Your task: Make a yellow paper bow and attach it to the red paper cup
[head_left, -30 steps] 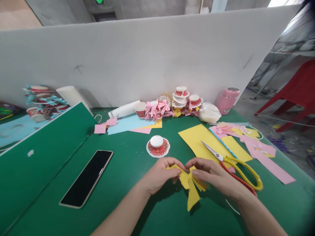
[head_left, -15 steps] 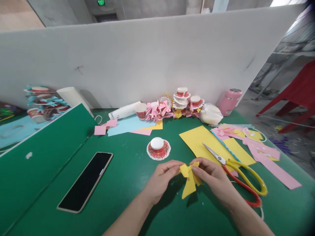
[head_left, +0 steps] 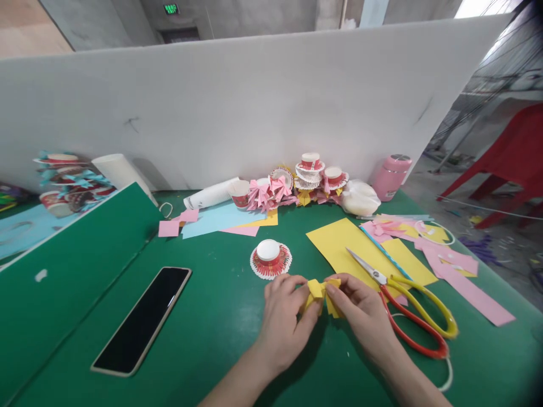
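1. My left hand [head_left: 282,322] is curled around the left side of a yellow paper bow [head_left: 315,289]; my right hand [head_left: 362,316] pinches its right loop between thumb and fingers. The bow sits between my hands, above the green table [head_left: 220,339].
2. Half a second ago my left fingertips held only the edge, and a long tail hung in plain view; now my left hand has closed over more of the bow and that tail is mostly hidden.
3. Just beyond my left hand stands a red-and-white fringed paper cup [head_left: 270,260].
4. Beside my right hand, scissors [head_left: 377,276] lie partly on a yellow sheet [head_left: 335,240].
5. Left of my left hand lies a phone [head_left: 142,321], its screen dark.
6. Far beyond my right hand, a pink bottle [head_left: 390,180] bears a small label, too small to read.
7. High beyond my hands glows a green sign [head_left: 171,9], its lettering too blurred for me to read surely.
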The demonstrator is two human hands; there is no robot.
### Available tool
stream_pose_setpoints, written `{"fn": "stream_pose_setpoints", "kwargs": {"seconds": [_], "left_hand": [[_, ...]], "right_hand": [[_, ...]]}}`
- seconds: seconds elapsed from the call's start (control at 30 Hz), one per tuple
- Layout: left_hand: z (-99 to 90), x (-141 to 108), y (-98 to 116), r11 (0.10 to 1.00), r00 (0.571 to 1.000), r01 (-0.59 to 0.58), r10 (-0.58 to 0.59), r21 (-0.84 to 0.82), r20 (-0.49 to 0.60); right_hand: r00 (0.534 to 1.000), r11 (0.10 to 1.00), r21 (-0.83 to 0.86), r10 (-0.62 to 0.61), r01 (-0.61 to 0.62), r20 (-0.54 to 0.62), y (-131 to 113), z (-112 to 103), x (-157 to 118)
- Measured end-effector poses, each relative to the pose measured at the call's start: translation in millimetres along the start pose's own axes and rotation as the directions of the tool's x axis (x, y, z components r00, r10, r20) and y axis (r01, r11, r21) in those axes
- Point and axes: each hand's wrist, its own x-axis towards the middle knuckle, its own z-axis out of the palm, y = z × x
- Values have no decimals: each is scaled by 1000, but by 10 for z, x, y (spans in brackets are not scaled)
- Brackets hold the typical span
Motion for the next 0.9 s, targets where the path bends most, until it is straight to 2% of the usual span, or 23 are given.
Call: {"fn": "stream_pose_setpoints", "kwargs": {"seconds": [0.13, 0.23, 0.3, 0.37, 0.47, 0.53, 0.6, 0.7, 0.8, 0.9], "left_hand": [[47, 12, -8, 996, 999, 35, -34, -86, 15], [93, 28, -20, 944, 989, 147, -144, -296, 34], [107, 47, -24, 850, 974, 223, -206, -478, 90], [101, 69, -23, 734, 963, 268, -218, -624, 158], [72, 93, -27, 591, 949, 314, -218, -743, 228], [58, 92, -43, 535, 939, 341, -227, -773, 258], [52, 78, -67, 510, 930, 366, -229, -779, 288], [51, 47, -101, 507, 916, 401, -202, -763, 347], [53, 24, -110, 521, 902, 427, -182, -739, 392], [62, 8, -106, 519, 894, 442, -187, -731, 408]], "right_hand": [[1000, 999, -34, -15, 15, 14, -4, 16, -18], [1000, 999, -20, -25, 26, 17, -15, 45, -21], [1000, 1000, -20, -21, 21, 2, -27, 64, -21], [1000, 1000, -2, -11, 11, 1, -44, 73, -24], [996, 998, 62, 7, -13, 94, -76, 63, -33], [988, 996, 77, 21, -33, 150, -95, 40, -36], [991, 999, 40, 32, -37, 127, -101, 7, -36], [995, 998, -48, 51, -47, 88, -86, -45, -30], [980, 991, -102, 98, -82, 171, -56, -64, -30], [977, 983, -178, 74, -39, 198, -24, -44, -42]]}}
